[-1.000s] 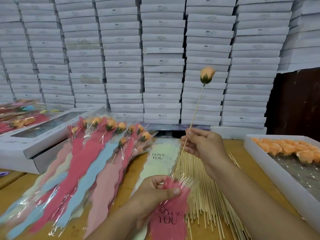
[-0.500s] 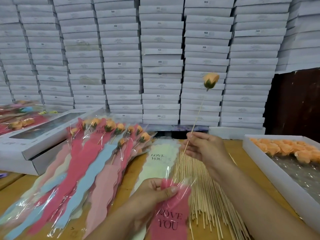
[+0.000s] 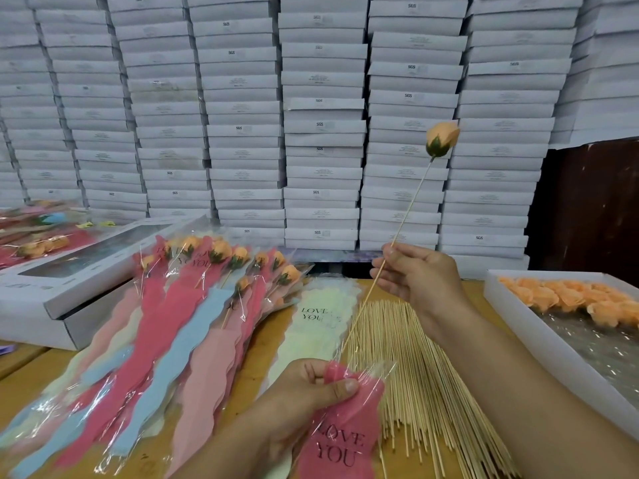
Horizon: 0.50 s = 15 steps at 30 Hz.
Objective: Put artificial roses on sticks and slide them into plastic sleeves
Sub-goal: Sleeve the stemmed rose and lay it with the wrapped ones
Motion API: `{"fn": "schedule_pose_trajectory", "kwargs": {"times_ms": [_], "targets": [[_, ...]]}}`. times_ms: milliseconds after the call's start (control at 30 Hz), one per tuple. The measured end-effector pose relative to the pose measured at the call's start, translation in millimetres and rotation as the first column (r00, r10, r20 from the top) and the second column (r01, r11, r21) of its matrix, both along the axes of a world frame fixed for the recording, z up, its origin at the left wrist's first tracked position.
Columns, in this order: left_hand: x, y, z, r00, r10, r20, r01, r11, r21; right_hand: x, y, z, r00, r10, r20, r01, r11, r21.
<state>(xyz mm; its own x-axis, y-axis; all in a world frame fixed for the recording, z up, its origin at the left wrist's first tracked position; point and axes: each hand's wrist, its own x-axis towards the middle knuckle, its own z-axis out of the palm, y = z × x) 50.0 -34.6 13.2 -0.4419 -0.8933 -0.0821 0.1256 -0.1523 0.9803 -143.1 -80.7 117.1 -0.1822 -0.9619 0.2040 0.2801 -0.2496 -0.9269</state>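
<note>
**Rose on its stick, tip at the sleeve mouth**

The orange rose (image 3: 442, 142) sits atop a thin wooden stick (image 3: 401, 226) that slants from upper right down to the left, high above the bench (image 3: 262, 344). The right hand (image 3: 420, 276) has its grip pinched on the stick partway along, fingers curled round it. The stick's lower tip reaches the open clear mouth of a red "LOVE YOU" sleeve (image 3: 340, 433), which the left hand (image 3: 304, 395) holds near the top, thumb pressed over the plastic. Just right of the sleeve lies a spread of bare sticks (image 3: 411, 375). Left of it, finished sleeved roses (image 3: 193, 305) fan across the bench. At far right, a white tray (image 3: 518, 326) holds loose orange rose heads (image 3: 567, 297). Stacked white boxes (image 3: 321, 126) fill the far wall.
</note>
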Motion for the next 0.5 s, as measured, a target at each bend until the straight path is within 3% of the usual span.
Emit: {"fn": "schedule_pose_trajectory", "kwargs": {"times_ms": [267,500], "targets": [[-0.3,-0.3,-0.6,1.0,0.008,-0.004,-0.008,1.0,-0.002,-1.1,-1.9,6.3,0.995,-0.086,0.059,0.088,0.996,-0.033],[-0.5,-1.4,-2.6,1.0,0.018,0.011,-0.018,1.0,-0.007,5.2,2.1,2.3,0.999,-0.043,0.025,0.043,0.999,-0.014]]}}
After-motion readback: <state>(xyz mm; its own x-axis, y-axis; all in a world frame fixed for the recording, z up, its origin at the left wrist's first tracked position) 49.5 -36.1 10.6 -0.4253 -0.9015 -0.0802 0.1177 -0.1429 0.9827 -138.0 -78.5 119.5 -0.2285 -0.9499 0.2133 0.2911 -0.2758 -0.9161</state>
